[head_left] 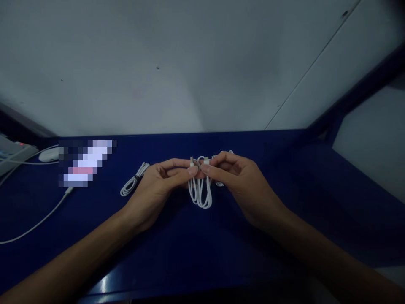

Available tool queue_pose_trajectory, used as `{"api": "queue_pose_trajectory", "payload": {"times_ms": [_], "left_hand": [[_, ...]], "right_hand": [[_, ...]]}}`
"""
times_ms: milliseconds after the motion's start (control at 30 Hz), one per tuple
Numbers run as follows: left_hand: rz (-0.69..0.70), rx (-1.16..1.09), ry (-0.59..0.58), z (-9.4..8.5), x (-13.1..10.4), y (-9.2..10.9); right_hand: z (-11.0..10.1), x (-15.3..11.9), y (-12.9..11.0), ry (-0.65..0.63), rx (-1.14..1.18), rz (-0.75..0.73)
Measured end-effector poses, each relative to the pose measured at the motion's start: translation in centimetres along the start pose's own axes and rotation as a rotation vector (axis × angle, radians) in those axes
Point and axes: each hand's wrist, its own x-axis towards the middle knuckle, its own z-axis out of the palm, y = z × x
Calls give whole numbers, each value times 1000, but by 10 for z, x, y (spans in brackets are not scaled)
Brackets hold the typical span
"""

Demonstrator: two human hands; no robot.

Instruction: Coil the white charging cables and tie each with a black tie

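A white cable (205,202) hangs in folded loops between my two hands, with its two connector ends pointing up. My left hand (161,181) pinches the cable's left side near one connector. From the right, my right hand (243,177) pinches it beside the other connector, thumb and fingers closed. The thumbs are close together at the middle of the bundle. Beside my left hand lies a bundled white cable (129,185) with a dark tie. Another white cable (220,183) is partly hidden behind my right hand.
On the left of the blue table (196,261) lies a lit, pixelated device (91,158) with a white cord (47,219). A white rounded object (48,155) and a power strip (15,152) are farther left. A pale wall panel (142,84) rises behind.
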Motion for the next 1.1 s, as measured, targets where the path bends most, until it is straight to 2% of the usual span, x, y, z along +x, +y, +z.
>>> {"api": "queue_pose_trajectory", "payload": {"times_ms": [533,1100], "left_hand": [[-2,-30,69,1,-1,-1],[-9,-20,32,0,-1,0]], "right_hand": [[2,0,1,36,49,3],[3,0,2,80,32,1]]}}
